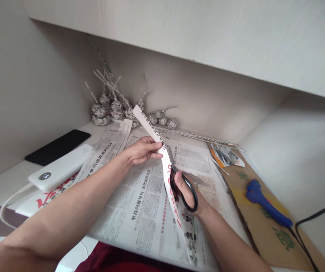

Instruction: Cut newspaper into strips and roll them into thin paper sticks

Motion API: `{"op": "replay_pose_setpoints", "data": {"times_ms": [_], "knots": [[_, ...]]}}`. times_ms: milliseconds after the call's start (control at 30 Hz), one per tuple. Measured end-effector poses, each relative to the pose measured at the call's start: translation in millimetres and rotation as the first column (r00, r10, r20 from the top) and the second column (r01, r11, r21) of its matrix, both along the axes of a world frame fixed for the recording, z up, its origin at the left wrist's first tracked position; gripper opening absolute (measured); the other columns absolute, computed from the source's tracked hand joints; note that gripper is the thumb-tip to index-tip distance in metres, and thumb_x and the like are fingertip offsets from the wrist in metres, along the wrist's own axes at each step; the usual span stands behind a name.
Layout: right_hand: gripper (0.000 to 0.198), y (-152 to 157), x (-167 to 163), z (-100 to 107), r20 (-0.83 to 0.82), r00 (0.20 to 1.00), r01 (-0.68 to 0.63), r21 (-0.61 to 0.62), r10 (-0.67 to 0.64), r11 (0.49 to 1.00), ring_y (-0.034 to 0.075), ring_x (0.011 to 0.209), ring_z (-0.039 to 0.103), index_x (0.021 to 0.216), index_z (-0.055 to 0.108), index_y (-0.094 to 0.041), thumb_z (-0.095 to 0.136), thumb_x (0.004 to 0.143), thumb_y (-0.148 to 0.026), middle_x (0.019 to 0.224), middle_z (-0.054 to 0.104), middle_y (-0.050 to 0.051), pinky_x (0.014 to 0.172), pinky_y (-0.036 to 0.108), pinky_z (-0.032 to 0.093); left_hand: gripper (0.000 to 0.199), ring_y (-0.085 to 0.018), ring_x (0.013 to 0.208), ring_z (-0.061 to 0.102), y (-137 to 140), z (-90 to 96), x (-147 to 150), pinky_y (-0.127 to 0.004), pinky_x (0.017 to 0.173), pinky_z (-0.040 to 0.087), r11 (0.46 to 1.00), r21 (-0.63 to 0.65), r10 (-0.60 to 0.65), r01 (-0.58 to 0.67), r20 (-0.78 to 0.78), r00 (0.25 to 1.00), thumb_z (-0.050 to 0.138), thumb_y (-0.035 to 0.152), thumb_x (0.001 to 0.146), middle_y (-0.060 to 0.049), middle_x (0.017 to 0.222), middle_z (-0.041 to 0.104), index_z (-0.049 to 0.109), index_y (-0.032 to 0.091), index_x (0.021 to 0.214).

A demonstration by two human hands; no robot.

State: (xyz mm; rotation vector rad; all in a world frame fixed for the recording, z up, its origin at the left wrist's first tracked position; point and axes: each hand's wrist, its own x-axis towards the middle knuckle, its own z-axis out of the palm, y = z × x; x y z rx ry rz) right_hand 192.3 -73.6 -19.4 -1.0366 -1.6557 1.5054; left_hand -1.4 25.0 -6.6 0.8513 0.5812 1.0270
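Note:
A long newspaper strip with black and red print runs slantwise across the middle of the view. My left hand pinches it part way along, thumb on top, its upper end sticking out past the fingers. Black-handled scissors are gripped in my right hand, the thumb through one loop. The blades point up and away, right beside the strip; whether they touch it is partly hidden. Below both hands, newspaper sheets cover the tabletop.
Woven paper gourds with thin stems stand in the back corner. On the left lie a black phone and a white power bank with a cable. At right, a blue glue gun rests on cardboard. A board overhangs the table.

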Motion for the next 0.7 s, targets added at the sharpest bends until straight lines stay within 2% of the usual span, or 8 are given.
{"op": "replay_pose_setpoints", "data": {"times_ms": [133,300,467,600,700], "knots": [[0.06,-1.6,-1.4,-3.5,-0.054,0.998,0.031,-0.08,-0.035,0.996,0.008,0.034,0.044,0.064,0.051,-0.017,0.036,0.084,-0.072,0.045,0.045,-0.004,0.034,0.02,0.032,0.006,-0.014,0.061,0.068,1.4,-0.8,-2.0,-0.019,0.053,0.059,1.0,0.023,-0.001,0.001,0.016,1.0,0.071,0.004,0.072,-0.005,0.07,0.069,0.069,0.007,0.077],[0.06,-2.1,-5.0,-2.2,-0.029,0.995,0.089,-0.121,-0.093,0.989,0.006,0.029,0.039,0.059,0.048,-0.018,0.046,0.076,-0.075,0.042,0.041,-0.006,0.028,0.018,0.032,0.006,-0.015,0.062,0.069,0.5,0.6,-5.0,-0.02,0.054,0.06,1.0,0.026,0.003,-0.004,0.023,1.0,0.07,0.003,0.073,-0.006,0.068,0.068,0.068,0.007,0.076],[0.057,-1.2,-4.9,1.5,0.027,0.994,0.112,-0.152,-0.109,0.982,0.005,0.029,0.036,0.062,0.048,-0.018,0.055,0.07,-0.075,0.046,0.044,-0.007,0.027,0.017,0.031,0.007,-0.021,0.074,0.072,3.4,6.1,-15.4,-0.02,0.05,0.058,1.0,0.0,0.022,-0.022,0.052,0.998,0.064,0.007,0.08,-0.009,0.077,0.07,0.066,0.009,0.087],[0.056,-1.2,-1.7,0.8,0.04,0.998,0.048,-0.132,-0.043,0.99,0.006,0.031,0.04,0.063,0.048,-0.018,0.05,0.076,-0.072,0.046,0.044,-0.006,0.03,0.018,0.033,0.006,-0.018,0.068,0.071,5.5,5.6,-16.9,-0.02,0.052,0.059,0.998,-0.002,0.069,-0.069,0.07,0.995,0.061,0.004,0.081,-0.006,0.069,0.068,0.065,0.008,0.08],[0.057,-1.5,-1.1,1.1,0.016,1.0,0.015,-0.059,-0.014,0.998,0.008,0.037,0.046,0.063,0.05,-0.017,0.041,0.085,-0.069,0.048,0.047,-0.003,0.037,0.02,0.034,0.005,-0.015,0.061,0.069,2.2,2.2,-8.7,-0.021,0.054,0.06,1.0,-0.003,0.015,-0.014,0.053,0.998,0.065,0.002,0.077,-0.005,0.066,0.067,0.067,0.007,0.076]]}}
